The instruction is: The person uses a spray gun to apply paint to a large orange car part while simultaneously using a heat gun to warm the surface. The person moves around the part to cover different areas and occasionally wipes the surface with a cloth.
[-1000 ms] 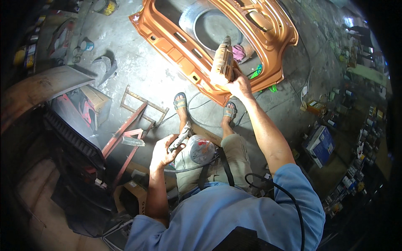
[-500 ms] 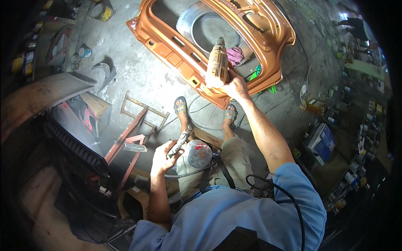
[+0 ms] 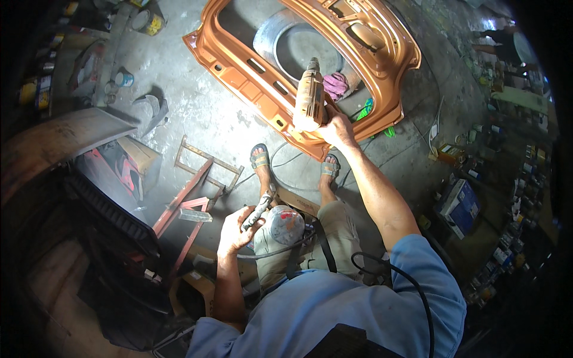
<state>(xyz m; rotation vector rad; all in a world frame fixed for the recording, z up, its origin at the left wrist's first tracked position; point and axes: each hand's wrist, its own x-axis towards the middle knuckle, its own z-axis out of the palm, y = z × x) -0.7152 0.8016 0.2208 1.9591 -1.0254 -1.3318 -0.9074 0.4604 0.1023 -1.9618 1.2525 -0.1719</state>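
Note:
My right hand [image 3: 338, 129] reaches forward, its fingers wrapped round the handle of a worn yellowish heat gun [image 3: 309, 101]. The grey nozzle points away from me, over the near edge of an orange car tailgate frame [image 3: 256, 83] on the floor. Low at my left, my left hand [image 3: 237, 231] is closed round a spray gun [image 3: 258, 210]. A round, paint-stained cup [image 3: 286, 224] sits beside the spray gun, above my thigh. From the spray gun side a dark hose [image 3: 268, 249] runs across my lap. The fingertips of my right hand are partly hidden.
A tyre [image 3: 268, 39] and a purple cloth [image 3: 335, 86] show through the tailgate opening. A red metal stand [image 3: 188, 191] is at my left, with a car panel [image 3: 65, 149] beyond. Several cans [image 3: 507, 244] and a blue box [image 3: 459, 206] line the right.
The whole view has shifted slightly. Both hands keep their grips, and the heat gun appears a little lower in the picture, its nozzle still pointing away from me.

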